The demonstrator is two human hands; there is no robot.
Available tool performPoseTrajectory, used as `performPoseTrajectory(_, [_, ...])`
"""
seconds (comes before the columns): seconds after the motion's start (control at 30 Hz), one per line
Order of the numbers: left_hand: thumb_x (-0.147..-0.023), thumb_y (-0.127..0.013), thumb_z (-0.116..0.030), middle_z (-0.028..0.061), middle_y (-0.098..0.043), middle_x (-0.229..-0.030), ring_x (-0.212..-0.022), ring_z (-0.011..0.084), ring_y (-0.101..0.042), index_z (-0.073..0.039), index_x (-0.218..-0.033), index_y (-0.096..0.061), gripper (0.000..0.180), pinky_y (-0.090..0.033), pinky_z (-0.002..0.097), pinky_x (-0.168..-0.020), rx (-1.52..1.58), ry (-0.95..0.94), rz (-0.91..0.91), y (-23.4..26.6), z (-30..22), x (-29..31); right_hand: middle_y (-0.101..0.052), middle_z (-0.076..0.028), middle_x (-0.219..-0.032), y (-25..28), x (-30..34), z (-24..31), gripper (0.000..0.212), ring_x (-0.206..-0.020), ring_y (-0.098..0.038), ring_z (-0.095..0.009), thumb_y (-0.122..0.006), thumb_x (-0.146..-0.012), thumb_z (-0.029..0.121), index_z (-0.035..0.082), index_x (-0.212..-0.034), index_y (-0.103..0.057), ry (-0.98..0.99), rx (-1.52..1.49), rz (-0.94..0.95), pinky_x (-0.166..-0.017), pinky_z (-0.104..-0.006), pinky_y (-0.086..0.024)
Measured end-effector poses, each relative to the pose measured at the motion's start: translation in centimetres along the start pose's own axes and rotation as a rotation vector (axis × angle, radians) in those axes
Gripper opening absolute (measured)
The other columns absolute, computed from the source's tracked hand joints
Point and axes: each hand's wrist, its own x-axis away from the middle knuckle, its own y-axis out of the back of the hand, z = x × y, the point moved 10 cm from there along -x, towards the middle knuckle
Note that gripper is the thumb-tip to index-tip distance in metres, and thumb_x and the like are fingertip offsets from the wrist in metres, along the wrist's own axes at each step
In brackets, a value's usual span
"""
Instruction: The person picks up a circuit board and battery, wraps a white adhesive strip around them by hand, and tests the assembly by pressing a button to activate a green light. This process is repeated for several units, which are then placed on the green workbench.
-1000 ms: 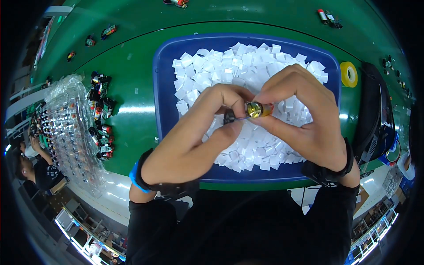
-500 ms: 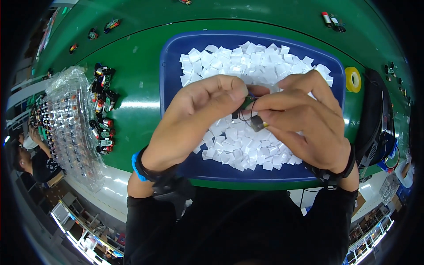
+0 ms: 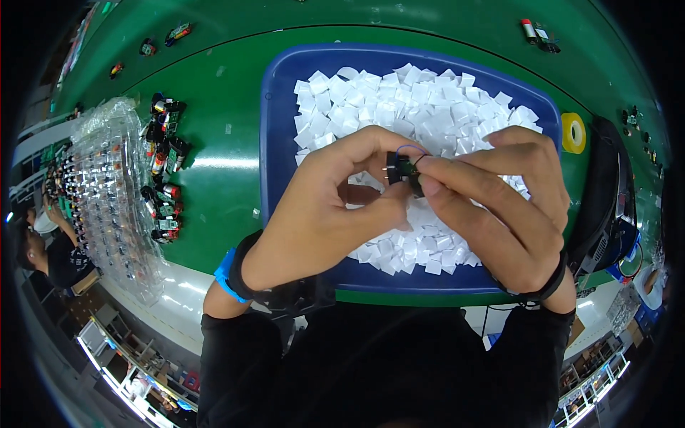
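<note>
My left hand [image 3: 325, 214] and my right hand [image 3: 503, 207] meet over a blue tray [image 3: 275, 143] filled with small white square pieces [image 3: 421, 107]. Between the fingertips of both hands is a small dark electronic part [image 3: 401, 170] with thin wires and metal pins. Both hands pinch it at once, left from the left side, right from the right. A blue band sits on my left wrist and a dark band on my right wrist.
The tray rests on a green table [image 3: 221, 78]. At the left lie several small motor-like parts [image 3: 163, 171] beside a clear plastic blister tray [image 3: 107, 192]. A yellow tape roll [image 3: 573, 133] and a dark device [image 3: 606, 200] are at the right. Another person [image 3: 43, 250] is at far left.
The brass-coloured end of the part seen a second ago has turned out of sight; the dark side with pins now faces up. Both hands stayed over the tray.
</note>
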Motion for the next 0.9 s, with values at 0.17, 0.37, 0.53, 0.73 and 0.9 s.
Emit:
performPoseTrajectory(0.17, [-0.09, -0.061, 0.007, 0.014, -0.063, -0.117, -0.088, 0.016, -0.067, 0.004, -0.126, -0.056, 0.036, -0.061, 0.0283, -0.072, -0.034, -0.101, 0.004, -0.4, -1.3, 0.2, -0.073, -0.009, -0.098, -0.1, 0.2, 0.2, 0.02, -0.085, -0.063, -0.023, -0.082, -0.068, 0.004, 0.004, -0.086, -0.075, -0.002, 0.028, 0.004, -0.071, -0.0392, -0.05])
performPoseTrajectory(0.37, [-0.091, -0.069, 0.001, 0.016, -0.067, -0.115, -0.091, 0.0158, -0.068, 0.004, -0.125, -0.057, 0.037, -0.061, 0.0258, -0.065, 0.153, -0.093, 0.036, 0.4, -1.6, -0.2, -0.065, -0.007, -0.095, 2.0, -0.4, -1.8, 0.034, -0.078, -0.058, -0.019, -0.088, -0.068, 0.009, 0.004, -0.097, -0.072, -0.144, -0.056, -0.037, -0.061, -0.027, -0.043])
performPoseTrajectory(0.53, [-0.09, -0.067, 0.007, 0.0213, -0.061, -0.125, -0.097, 0.0209, -0.068, 0.009, -0.124, -0.055, 0.037, -0.063, 0.029, -0.068, 0.129, -0.228, -0.065, 1.2, -2.8, 0.1, -0.064, -0.007, -0.083, -0.9, 1.8, -5.0, 0.032, -0.064, -0.057, -0.01, -0.087, -0.073, 0.011, 0.003, -0.097, -0.068, -0.525, -0.618, 0.084, -0.055, -0.0228, -0.042])
performPoseTrajectory(0.73, [-0.085, -0.072, 0.007, 0.0215, -0.066, -0.116, -0.09, 0.0211, -0.07, 0.01, -0.123, -0.057, 0.04, -0.063, 0.0294, -0.069, -0.024, -0.303, -0.125, 0.9, -4.0, 0.8, -0.066, -0.008, -0.08, -1.0, 2.1, -4.8, 0.019, -0.059, -0.058, -0.008, -0.079, -0.083, 0.005, -0.001, -0.099, -0.07, -0.543, -0.717, -0.047, -0.051, -0.0215, -0.041])
performPoseTrajectory(0.9, [-0.082, -0.076, 0.006, 0.0184, -0.069, -0.111, -0.084, 0.017, -0.07, 0.008, -0.12, -0.062, 0.041, -0.059, 0.0257, -0.062, -0.128, -0.385, -0.222, 0.6, -4.9, 1.7, -0.067, -0.009, -0.079, -1.7, 2.7, -4.9, 0.017, -0.056, -0.057, -0.007, -0.075, -0.088, 0.005, -0.004, -0.101, -0.07, -0.658, -0.881, -0.063, -0.047, -0.0199, -0.04])
